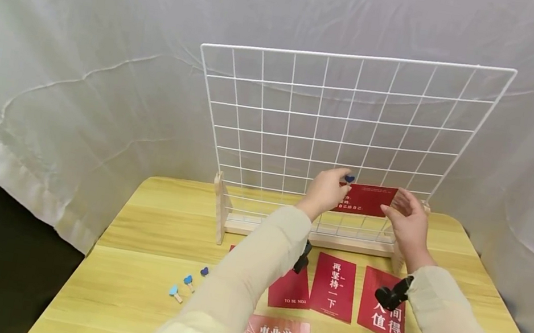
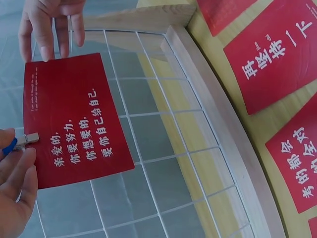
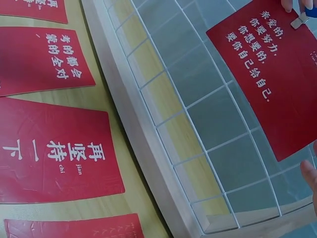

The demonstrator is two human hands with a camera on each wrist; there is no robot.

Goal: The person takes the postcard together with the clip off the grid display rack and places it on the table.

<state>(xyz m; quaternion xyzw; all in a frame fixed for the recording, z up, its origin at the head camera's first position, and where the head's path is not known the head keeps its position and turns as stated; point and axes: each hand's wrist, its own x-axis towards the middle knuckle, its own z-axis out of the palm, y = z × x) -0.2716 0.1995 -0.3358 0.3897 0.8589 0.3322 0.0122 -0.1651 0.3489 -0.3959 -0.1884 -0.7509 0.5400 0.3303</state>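
Observation:
My left hand (image 1: pixel 323 192) pinches a small wooden clothespin with a blue heart (image 2: pixel 30 138) at the upper left edge of a red card (image 1: pixel 373 201). In the left wrist view, the clothespin's tip overlaps the card's edge. At the card's other end, my right hand (image 1: pixel 410 225) holds the edge between thumb and fingers. White Chinese lettering covers part of the card, which stands upright in front of a white wire grid (image 1: pixel 360 58). Whether the clothespin also bites on a wire cannot be seen.
The grid stands in a wooden base (image 1: pixel 353 245) on a yellow wood table (image 1: pixel 138 262). Several red cards lie in front, among them one card (image 1: pixel 331 303) in the middle and another (image 1: pixel 381 321) at right. Heart clothespins (image 1: pixel 188 280) lie left of my left forearm.

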